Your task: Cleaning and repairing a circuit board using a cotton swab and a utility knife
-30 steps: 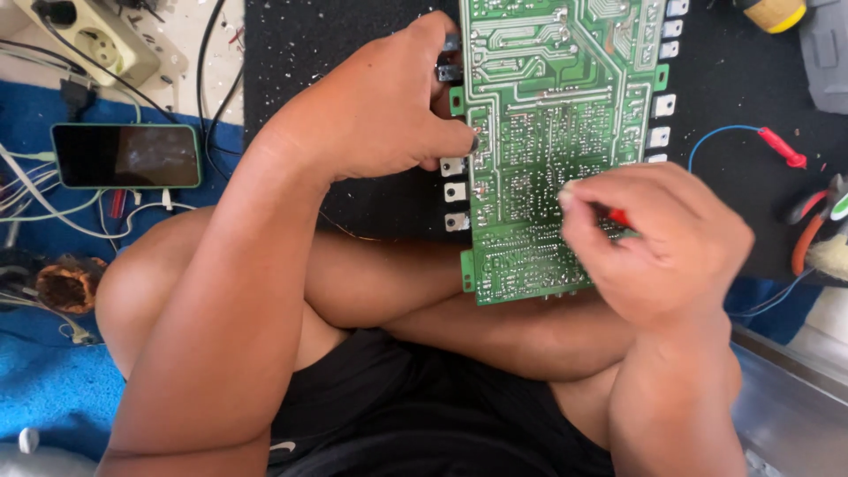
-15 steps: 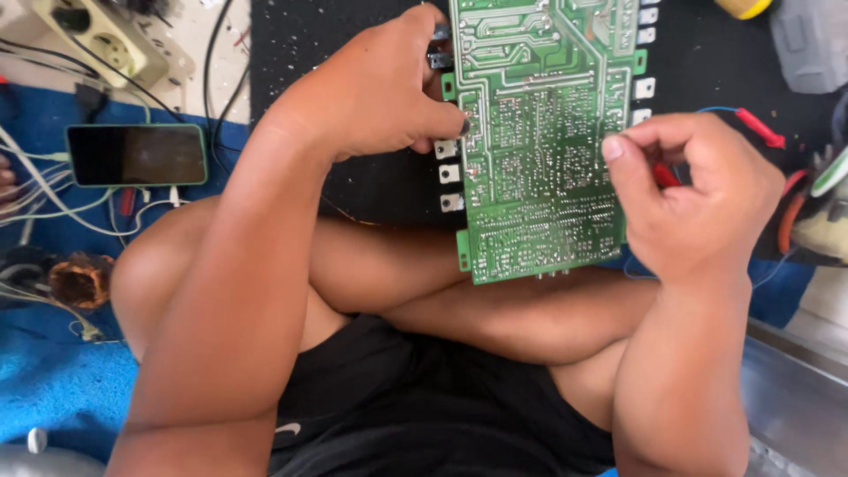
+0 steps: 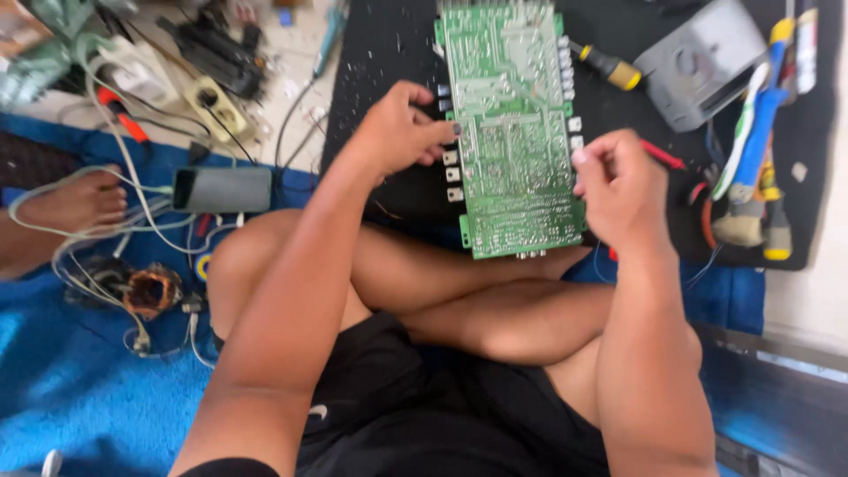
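Here, a green circuit board (image 3: 512,132) is held solder side up in the upper middle of the frame, over a black mat (image 3: 389,53) that is spread across the top. The board's lower end reaches down to the crossed legs seen at the centre. The left hand (image 3: 402,132) is curled against the board's left edge, with its fingertips (image 3: 450,132) pressed on the rim beside a row of small white connectors (image 3: 450,172); the board is gripped there. The right hand (image 3: 623,190) is closed at the board's right edge, thumb touching the rim, and a thin red tool (image 3: 662,155) is pinched in it, its tip sticking out toward the upper right.

On the mat, just right of the board's top, a screwdriver with a yellow and black handle (image 3: 609,66) is laid, and a grey box (image 3: 702,62) is seen further right. A cluster of hand tools (image 3: 760,150) is gathered at the right edge of the mat.

At the left of the frame, a dark phone (image 3: 221,188) is laid on a blue cloth (image 3: 62,389), among loose white cables (image 3: 106,212). A white power strip (image 3: 199,97) is seen in the upper left, and a copper-wound coil (image 3: 150,290) lies lower left. A bare foot of another person (image 3: 75,201) is placed at the far left edge.
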